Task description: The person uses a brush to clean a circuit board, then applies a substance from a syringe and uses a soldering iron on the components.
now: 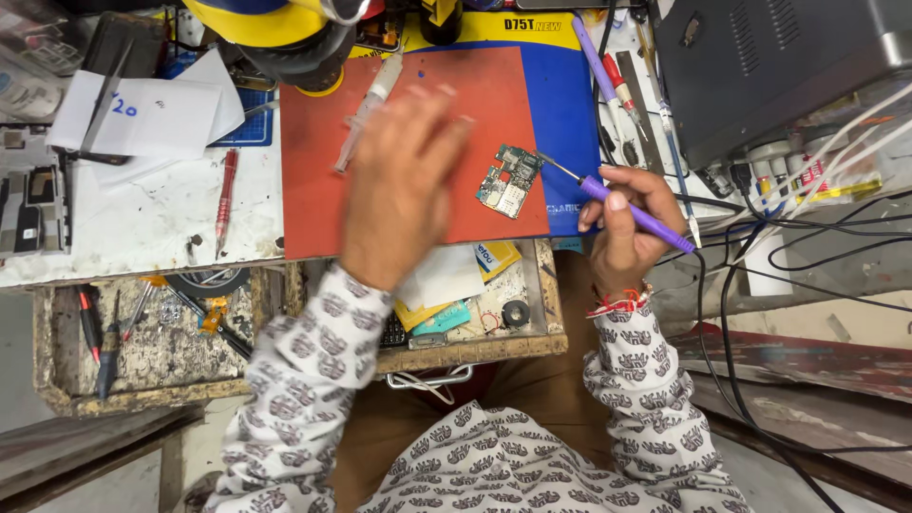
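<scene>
In the head view, the right hand has its grip closed around a purple soldering iron. The metal tip of the iron points to the left and comes just beside the upper right corner of a small green circuit board; whether it touches cannot be told. The board lies flat on the red mat, near its right edge, on the table. The left hand is blurred and hovers over the middle of the mat with fingers loosely spread, holding nothing. A syringe lies on the mat just beside this hand. A red screwdriver lies further left on the white table surface.
</scene>
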